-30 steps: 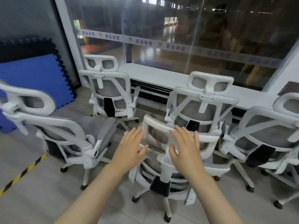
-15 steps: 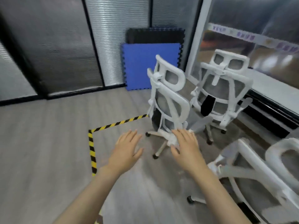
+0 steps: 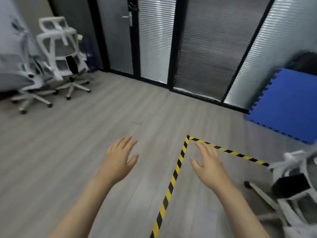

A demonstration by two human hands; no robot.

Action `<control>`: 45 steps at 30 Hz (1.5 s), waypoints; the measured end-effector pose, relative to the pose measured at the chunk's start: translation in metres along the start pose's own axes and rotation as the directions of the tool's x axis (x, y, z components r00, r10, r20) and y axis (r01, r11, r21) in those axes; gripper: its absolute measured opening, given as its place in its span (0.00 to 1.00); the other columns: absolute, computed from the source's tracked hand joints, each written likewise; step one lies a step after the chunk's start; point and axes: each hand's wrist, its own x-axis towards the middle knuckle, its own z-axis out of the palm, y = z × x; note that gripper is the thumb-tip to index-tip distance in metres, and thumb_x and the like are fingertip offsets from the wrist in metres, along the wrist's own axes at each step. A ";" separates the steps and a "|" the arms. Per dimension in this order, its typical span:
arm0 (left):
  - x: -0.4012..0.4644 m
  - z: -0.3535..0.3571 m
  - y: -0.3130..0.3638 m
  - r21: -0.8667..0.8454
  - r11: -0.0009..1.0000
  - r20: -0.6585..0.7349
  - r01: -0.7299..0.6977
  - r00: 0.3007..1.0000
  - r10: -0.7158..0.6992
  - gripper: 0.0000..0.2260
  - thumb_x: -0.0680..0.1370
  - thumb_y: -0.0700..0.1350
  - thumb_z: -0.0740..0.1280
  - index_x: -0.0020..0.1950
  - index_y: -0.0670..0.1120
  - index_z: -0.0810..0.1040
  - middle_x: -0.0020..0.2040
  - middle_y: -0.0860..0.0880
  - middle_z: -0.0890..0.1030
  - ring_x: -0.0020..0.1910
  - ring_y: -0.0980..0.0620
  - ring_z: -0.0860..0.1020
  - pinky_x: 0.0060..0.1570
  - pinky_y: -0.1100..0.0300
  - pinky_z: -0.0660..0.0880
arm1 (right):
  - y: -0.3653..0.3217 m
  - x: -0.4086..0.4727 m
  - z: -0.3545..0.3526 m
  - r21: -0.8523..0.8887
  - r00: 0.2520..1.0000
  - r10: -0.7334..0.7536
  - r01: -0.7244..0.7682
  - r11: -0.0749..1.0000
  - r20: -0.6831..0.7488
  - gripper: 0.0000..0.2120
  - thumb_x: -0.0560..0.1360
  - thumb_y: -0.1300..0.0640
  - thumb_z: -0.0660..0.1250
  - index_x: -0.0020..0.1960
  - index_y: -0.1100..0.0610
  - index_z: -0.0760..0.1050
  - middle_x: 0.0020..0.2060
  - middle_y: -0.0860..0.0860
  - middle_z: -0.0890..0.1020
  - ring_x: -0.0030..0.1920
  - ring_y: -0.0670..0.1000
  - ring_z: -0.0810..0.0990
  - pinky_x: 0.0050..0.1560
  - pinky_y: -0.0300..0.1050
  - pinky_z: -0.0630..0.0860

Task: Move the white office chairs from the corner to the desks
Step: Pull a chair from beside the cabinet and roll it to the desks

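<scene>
- Both bare forearms reach forward over a grey wood-look floor (image 3: 72,145); the left hand (image 3: 120,158) and the right hand (image 3: 208,163) hover palm-down with fingers spread and relaxed, holding nothing and touching nothing.
- Two white office chairs stand together in the far left corner: the rear chair (image 3: 60,48), its mesh back and headrest upright, sits just beside the front chair (image 3: 25,78), which is blurred and partly cut off by the left edge. Both rest on star-shaped wheeled bases, well apart from the hands.
- A third white chair (image 3: 291,182) shows at the lower right edge, blurred; only part of its frame, a dark panel and one leg with a caster can be made out.
- A yellow-and-black striped tape line (image 3: 178,165) forms a corner on the floor between the two hands, one arm running toward the camera, the other toward the right-hand chair and passing under the right hand.
- A blue foam mat (image 3: 284,103) leans at the right against a wall of glass panels with closed blinds (image 3: 202,45).
</scene>
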 end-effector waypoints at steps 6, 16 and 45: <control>-0.010 -0.042 -0.103 0.038 0.951 -0.109 0.308 0.947 -0.302 0.22 0.80 0.54 0.62 0.73 0.50 0.67 0.76 0.48 0.64 0.76 0.47 0.59 0.74 0.51 0.54 | -0.077 0.098 0.052 0.049 0.977 -0.181 0.176 0.983 0.113 0.25 0.79 0.47 0.61 0.74 0.51 0.61 0.72 0.48 0.65 0.74 0.50 0.58 0.73 0.51 0.60; 0.072 -0.073 -0.203 -0.028 0.823 -0.227 0.567 0.799 -0.558 0.21 0.80 0.53 0.61 0.73 0.51 0.67 0.76 0.50 0.64 0.76 0.49 0.59 0.74 0.51 0.56 | -0.184 0.294 0.108 0.186 0.871 -0.415 0.376 0.908 0.262 0.26 0.80 0.48 0.62 0.76 0.51 0.60 0.74 0.48 0.64 0.75 0.49 0.55 0.74 0.51 0.59; 0.365 -0.203 -0.661 -0.090 0.723 -0.304 0.685 0.672 -0.675 0.20 0.80 0.52 0.63 0.72 0.52 0.69 0.75 0.53 0.64 0.75 0.51 0.60 0.72 0.53 0.56 | -0.574 0.728 0.348 0.280 0.771 -0.569 0.501 0.819 0.285 0.25 0.78 0.52 0.65 0.73 0.53 0.64 0.72 0.50 0.67 0.74 0.50 0.60 0.74 0.48 0.59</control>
